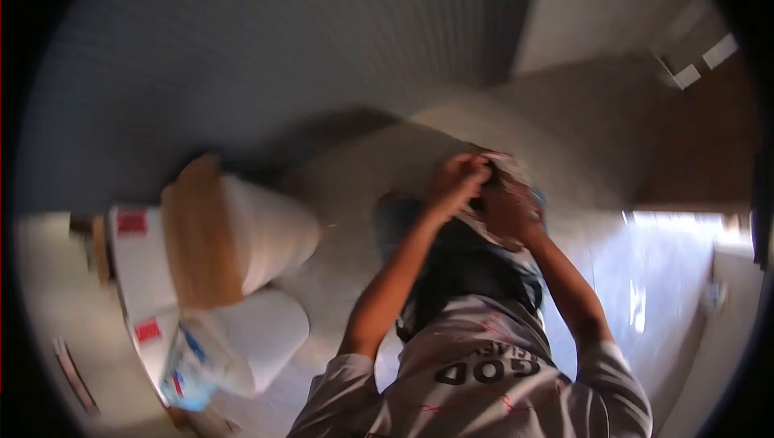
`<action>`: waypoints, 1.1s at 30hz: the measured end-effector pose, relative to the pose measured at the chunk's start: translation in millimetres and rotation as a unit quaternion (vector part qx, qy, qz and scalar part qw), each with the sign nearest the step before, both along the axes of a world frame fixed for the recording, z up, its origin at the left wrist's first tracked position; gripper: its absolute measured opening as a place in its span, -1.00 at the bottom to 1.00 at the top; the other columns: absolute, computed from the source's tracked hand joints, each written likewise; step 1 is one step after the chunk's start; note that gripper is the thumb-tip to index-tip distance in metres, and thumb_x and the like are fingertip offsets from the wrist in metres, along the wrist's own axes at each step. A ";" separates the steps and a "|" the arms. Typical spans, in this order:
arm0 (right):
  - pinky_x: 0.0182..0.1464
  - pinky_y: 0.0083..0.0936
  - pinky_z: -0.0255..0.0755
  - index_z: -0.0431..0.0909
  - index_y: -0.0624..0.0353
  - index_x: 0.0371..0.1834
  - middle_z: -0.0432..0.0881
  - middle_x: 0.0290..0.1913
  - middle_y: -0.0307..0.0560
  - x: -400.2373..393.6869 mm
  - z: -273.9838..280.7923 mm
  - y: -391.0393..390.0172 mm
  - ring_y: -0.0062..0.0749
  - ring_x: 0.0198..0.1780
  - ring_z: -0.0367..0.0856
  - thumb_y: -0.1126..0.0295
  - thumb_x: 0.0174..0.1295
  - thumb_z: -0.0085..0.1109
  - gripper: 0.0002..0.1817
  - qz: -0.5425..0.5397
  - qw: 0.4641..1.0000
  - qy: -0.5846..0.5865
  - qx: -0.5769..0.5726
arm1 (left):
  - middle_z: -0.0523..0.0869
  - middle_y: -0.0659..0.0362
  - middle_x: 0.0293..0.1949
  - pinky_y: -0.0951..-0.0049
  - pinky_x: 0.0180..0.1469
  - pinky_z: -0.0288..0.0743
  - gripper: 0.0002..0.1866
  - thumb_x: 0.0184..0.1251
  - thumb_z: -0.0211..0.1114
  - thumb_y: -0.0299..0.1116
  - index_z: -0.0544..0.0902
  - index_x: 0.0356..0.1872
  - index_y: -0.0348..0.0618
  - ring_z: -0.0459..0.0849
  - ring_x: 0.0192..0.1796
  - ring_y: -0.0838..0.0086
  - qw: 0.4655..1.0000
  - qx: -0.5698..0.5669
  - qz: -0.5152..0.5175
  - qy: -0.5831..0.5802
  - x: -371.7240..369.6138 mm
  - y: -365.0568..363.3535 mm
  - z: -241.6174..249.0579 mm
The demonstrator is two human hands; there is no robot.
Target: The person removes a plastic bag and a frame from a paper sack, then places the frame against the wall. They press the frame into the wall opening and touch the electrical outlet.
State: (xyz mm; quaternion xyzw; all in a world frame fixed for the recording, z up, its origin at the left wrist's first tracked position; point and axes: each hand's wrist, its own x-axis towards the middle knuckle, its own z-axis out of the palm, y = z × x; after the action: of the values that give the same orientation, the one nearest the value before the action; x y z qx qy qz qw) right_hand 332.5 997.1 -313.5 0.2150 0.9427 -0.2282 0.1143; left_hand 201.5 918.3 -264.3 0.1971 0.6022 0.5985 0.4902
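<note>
Both of my hands are close together in front of my waist, blurred by motion. My left hand (458,186) has its fingers bent at the upper left edge of a crumpled, patterned item (516,170), which looks like cloth or a bag. My right hand (513,211) lies over the item's lower right part, with its fingers curled on it. A dark gap or dark object shows between the two hands; I cannot make out what it is.
Two white cylindrical containers or rolls (270,232) stand on the floor at the left, one with a brown band. Beside them are white boxes with red labels (145,261) and a blue-and-white packet (189,369). A grey ribbed surface (266,43) spans the top; a brown panel (701,140) is right.
</note>
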 end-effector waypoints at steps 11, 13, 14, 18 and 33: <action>-0.09 -0.25 0.47 0.59 0.06 -0.10 0.67 -0.22 0.02 -54.7 -143.4 48.0 -0.15 -0.16 0.65 -0.23 -0.06 0.17 -0.37 -0.110 0.987 -0.076 -0.093 | 0.49 0.36 -0.49 0.64 -0.43 0.30 -0.68 0.24 0.24 -0.34 0.58 -0.03 -0.27 0.40 -0.48 0.73 0.996 -0.005 -0.046 0.073 -16.5 -25.1 2.7; -0.08 -0.29 0.47 0.63 0.10 -0.18 0.68 -0.23 0.02 -52.1 -184.7 50.2 -0.20 -0.14 0.65 -0.27 -0.16 0.22 -0.32 -0.137 0.979 0.080 -0.127 | 0.51 0.35 -0.48 0.65 -0.42 0.30 -0.69 0.25 0.23 -0.36 0.58 -0.02 -0.27 0.41 -0.48 0.73 0.996 0.005 -0.054 0.070 -19.2 -28.3 -3.8; -0.08 -0.29 0.47 0.63 0.10 -0.18 0.68 -0.23 0.02 -48.9 -186.5 52.8 -0.20 -0.14 0.65 -0.27 -0.16 0.22 -0.32 -0.142 0.979 0.081 -0.125 | 0.52 0.34 -0.47 0.66 -0.42 0.31 -0.69 0.26 0.22 -0.37 0.57 -0.01 -0.27 0.42 -0.47 0.73 0.996 0.018 -0.065 0.064 -20.2 -26.3 -8.1; 0.04 -0.37 0.46 0.56 0.21 -0.02 0.65 -0.13 0.06 -57.5 -111.6 23.6 -0.21 -0.06 0.62 -0.11 -0.32 0.39 -0.22 -0.231 0.947 0.003 -0.223 | 0.54 0.33 -0.45 0.68 -0.39 0.35 -0.68 0.27 0.22 -0.38 0.56 0.02 -0.27 0.45 -0.46 0.73 0.997 0.015 -0.059 0.049 -21.8 -28.0 0.8; -0.03 -0.30 0.49 0.60 0.21 -0.10 0.61 -0.03 0.05 -98.8 -129.7 21.7 -0.14 0.03 0.59 0.12 -0.08 0.19 -0.50 -0.197 0.961 0.044 -0.189 | 0.66 0.19 -0.21 0.67 -0.20 0.42 -0.53 0.27 0.20 -0.41 0.41 0.20 -0.33 0.52 -0.30 0.69 0.990 0.047 -0.099 0.093 -25.8 -30.1 0.7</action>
State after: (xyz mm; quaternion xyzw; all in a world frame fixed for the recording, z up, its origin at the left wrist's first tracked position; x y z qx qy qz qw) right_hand 233.7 1018.8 -443.2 0.3609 0.8255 -0.4292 0.0644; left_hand 175.8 888.2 -263.7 0.3332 0.5938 0.5542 0.4788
